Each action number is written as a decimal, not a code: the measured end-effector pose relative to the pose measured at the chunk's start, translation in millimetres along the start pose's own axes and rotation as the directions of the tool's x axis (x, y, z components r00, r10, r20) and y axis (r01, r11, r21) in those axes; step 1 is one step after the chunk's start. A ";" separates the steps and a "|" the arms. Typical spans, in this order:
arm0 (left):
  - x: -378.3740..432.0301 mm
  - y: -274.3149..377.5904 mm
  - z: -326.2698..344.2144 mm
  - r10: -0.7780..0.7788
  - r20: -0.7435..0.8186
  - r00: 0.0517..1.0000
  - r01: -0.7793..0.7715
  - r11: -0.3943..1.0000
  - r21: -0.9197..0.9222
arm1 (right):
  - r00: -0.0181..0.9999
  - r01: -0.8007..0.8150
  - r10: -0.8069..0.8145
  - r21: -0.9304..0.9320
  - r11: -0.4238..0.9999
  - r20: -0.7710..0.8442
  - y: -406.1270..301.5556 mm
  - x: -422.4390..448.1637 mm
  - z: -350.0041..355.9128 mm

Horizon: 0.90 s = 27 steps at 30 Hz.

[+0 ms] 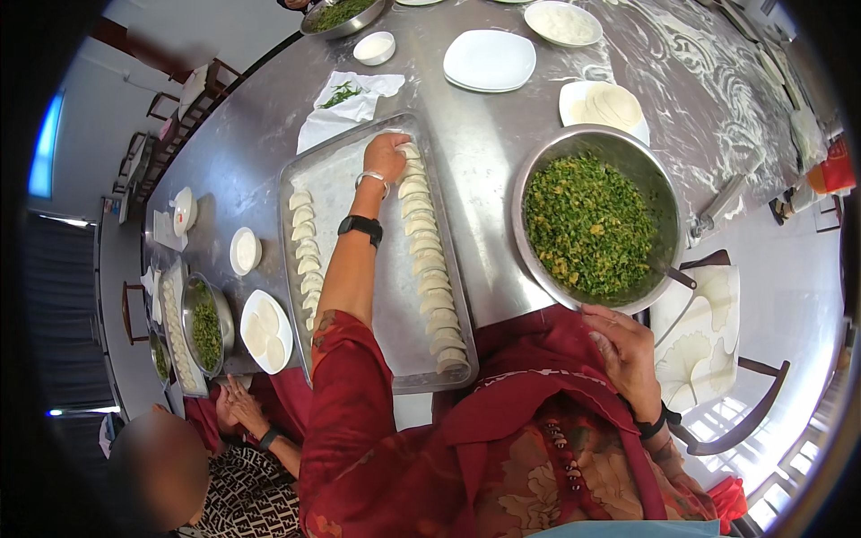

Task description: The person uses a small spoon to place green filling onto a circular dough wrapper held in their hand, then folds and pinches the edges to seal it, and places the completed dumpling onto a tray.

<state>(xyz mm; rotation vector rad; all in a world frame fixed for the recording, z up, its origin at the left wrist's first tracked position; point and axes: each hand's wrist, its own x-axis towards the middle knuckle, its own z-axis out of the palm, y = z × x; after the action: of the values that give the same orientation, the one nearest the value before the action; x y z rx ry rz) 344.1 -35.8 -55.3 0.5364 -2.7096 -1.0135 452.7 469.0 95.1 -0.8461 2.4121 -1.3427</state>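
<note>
My left hand (385, 161), with a silver bangle and a dark watch at its wrist, reaches to the far end of a metal tray (370, 282). Its fingers are closed around a pleated dumpling (409, 152) at the top of the right-hand row. Another row of dumplings (307, 249) lies along the tray's left side, partly covered by my arm. By the near rim of a steel bowl (528, 252) of chopped green filling (588, 222), my right hand (625, 353) rests with loosely bent fingers, holding nothing visible. A utensil handle (679, 277) leans over that bowl's rim.
Round wrappers (609, 107) lie on a plate behind the bowl. Stacked white plates (490, 59) and a white cloth with green leaves (343, 94) are farther back. Flour streaks the steel table (699, 87) at right. A co-worker's hands (242, 407) are at lower left, near a wrapper plate (268, 331).
</note>
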 end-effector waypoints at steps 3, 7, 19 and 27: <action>-3.9 15.5 -4.3 0.094 0.027 0.995 -0.098 0.967 0.234 | 0.999 0.041 -0.042 -0.045 0.998 -0.010 2.1 -2.8 -0.5; -6.6 31.7 -4.2 0.179 0.042 0.983 -0.181 0.905 0.386 | 0.999 0.048 -0.048 -0.019 0.999 -0.023 4.1 -7.0 0.7; -10.0 35.8 -7.6 0.165 0.034 0.986 -0.165 0.907 0.387 | 0.987 0.120 -0.121 -0.015 0.993 -0.102 14.0 -16.3 -25.4; -104.4 141.6 -6.5 -0.068 0.055 0.996 0.085 0.892 -0.444 | 0.970 -0.052 0.105 0.232 0.971 -0.220 38.9 14.3 -140.5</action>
<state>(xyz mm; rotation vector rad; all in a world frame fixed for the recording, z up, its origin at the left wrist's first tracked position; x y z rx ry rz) 404.2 101.2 37.6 0.5393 -2.3762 -1.6206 359.9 573.2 139.6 -0.5556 2.3670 -1.7259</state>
